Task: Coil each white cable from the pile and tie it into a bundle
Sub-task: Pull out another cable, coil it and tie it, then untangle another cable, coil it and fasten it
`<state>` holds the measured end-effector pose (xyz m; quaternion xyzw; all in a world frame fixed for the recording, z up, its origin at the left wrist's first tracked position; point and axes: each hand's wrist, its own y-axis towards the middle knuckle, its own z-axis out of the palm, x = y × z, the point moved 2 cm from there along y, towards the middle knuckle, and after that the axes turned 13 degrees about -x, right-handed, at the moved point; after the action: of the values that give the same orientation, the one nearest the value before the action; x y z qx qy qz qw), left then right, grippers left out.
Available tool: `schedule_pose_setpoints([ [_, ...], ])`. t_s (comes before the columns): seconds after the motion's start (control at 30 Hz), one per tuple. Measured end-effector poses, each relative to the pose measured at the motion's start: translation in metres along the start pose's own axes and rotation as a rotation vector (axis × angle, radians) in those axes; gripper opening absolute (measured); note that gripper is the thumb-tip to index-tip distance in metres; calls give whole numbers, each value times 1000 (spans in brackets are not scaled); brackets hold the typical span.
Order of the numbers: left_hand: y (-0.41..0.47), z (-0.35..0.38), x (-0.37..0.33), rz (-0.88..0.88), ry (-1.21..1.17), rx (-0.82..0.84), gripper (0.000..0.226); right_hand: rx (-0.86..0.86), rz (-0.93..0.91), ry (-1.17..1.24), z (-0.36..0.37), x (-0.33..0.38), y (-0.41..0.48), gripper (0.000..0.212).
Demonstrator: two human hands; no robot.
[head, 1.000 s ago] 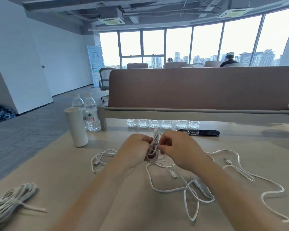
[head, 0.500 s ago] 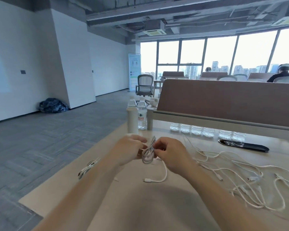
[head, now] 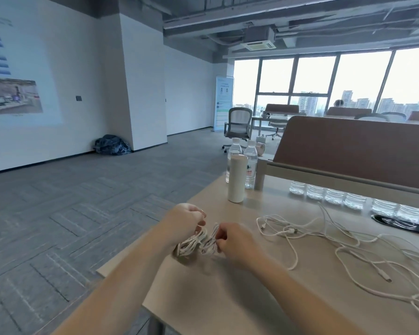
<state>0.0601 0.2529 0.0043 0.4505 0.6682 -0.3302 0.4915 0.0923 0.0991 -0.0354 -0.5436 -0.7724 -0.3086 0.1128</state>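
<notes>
Step in hand: tying off one coiled cable [head: 194,244]. The left hand [head: 185,222] has curled fingers pinching a strand at the coil's upper end. The right hand [head: 236,244] is curled around the coil's right side and pinches it. The bundle sits low over the table [head: 228,298] near its left edge; contact cannot be confirmed. The loose pile [head: 344,247] lies well apart to the right. Next move, by judgement: cinch the wrap tight while keeping the loops together

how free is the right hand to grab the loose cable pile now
Likely not yet: the right hand pinches the coiled bundle, which the left hand also holds. Otherwise the path to the loose cable pile looks open.
</notes>
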Motion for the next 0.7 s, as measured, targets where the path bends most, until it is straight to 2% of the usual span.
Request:
schedule_pose_setpoints([
  [0.13,6,-6,6,40,64,-27,16,29,-31,-44,12,7,6,10],
  [0.3,11,-6,15,50,98,1,14,51,-3,-61,24,4,13,24],
  [0.4,15,-5,19,60,114,8,15,58,5,-73,29,0,12,25],
  [0.6,17,2,19,13,46,48,12,11,-26,-52,33,-5,8,6],
  [0.7,16,0,16,28,53,4,11,-16,-89,-66,30,0,5,5],
])
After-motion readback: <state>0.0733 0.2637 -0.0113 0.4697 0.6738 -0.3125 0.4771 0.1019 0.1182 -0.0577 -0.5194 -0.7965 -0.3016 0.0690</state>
